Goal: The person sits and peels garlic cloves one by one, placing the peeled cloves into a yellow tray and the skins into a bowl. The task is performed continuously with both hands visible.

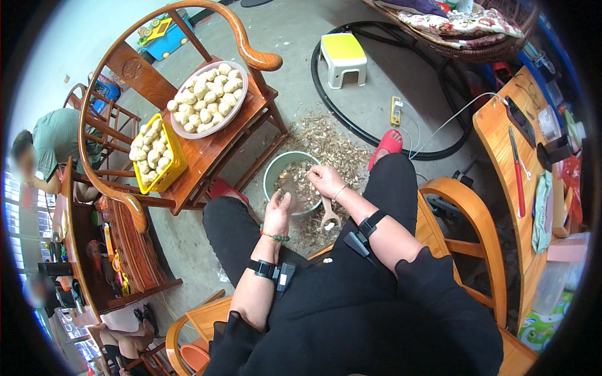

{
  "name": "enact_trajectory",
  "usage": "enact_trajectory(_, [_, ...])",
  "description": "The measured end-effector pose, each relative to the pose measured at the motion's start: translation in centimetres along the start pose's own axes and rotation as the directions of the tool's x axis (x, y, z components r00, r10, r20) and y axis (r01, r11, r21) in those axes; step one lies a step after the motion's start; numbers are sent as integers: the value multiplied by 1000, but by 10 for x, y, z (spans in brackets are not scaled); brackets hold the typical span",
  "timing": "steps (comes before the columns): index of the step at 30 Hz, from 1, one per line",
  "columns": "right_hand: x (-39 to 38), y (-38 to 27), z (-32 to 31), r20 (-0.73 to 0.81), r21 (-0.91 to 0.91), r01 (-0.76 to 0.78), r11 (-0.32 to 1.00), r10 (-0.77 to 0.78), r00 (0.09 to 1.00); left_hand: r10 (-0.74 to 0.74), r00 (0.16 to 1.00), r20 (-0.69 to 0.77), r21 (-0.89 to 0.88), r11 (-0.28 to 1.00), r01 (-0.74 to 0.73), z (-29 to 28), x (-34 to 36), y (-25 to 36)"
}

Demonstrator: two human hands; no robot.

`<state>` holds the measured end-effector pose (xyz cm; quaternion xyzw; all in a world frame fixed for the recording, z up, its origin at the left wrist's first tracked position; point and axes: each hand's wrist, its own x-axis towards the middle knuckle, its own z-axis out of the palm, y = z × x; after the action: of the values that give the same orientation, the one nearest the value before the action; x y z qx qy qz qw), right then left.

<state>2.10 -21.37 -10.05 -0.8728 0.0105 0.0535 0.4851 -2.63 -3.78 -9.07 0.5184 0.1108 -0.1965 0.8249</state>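
Below me a pale green bucket (270, 167) holds murky contents and sits among pale peel scraps (329, 135). My left hand (276, 210) is over its near-left rim, thumb and curved fingers apart, with nothing visible in it. My right hand (324, 182), over the right side, has its fingers closed; whatever is in them is too small or hidden to name. A light tan tool with a forked head (331, 219) lies below that hand. A round tray (207, 100) and a yellow basket (150, 153), both full of whitish peeled lumps, rest on a wooden chair (194, 175).
A stool (343, 53), black hoop (376, 153) and power strip (396, 113) are ahead on the right. A wooden ledge (495, 131) with a red-handled knife (520, 188) is at right. A person in green (63, 141) bends at left; another person's legs (122, 344) show lower left.
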Motion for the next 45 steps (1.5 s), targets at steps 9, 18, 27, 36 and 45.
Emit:
enact_trajectory(9, [-10, -14, 1, 210, 67, 166, 984, -176, 962, -21, 999, -39, 133, 991, 26, -6, 4, -3])
enact_trajectory(18, [-12, -6, 5, 197, 95, 218, 971, -233, 952, -25, 999, -42, 120, 992, 29, -6, 6, -9])
enact_trajectory(27, [-14, -11, 13, 99, -23, 209, 978, -206, 974, -137, 990, 8, -104, 985, 138, -3, 6, -9])
enact_trajectory(36, [6, 12, -3, -117, 89, 81, 993, -70, 991, -125, 991, 43, -275, 952, 132, 3, -9, 8])
enact_trajectory(45, [-12, 1, 6, 103, 42, 161, 986, -164, 981, -142, 989, 49, -329, 932, 150, -3, -5, 6])
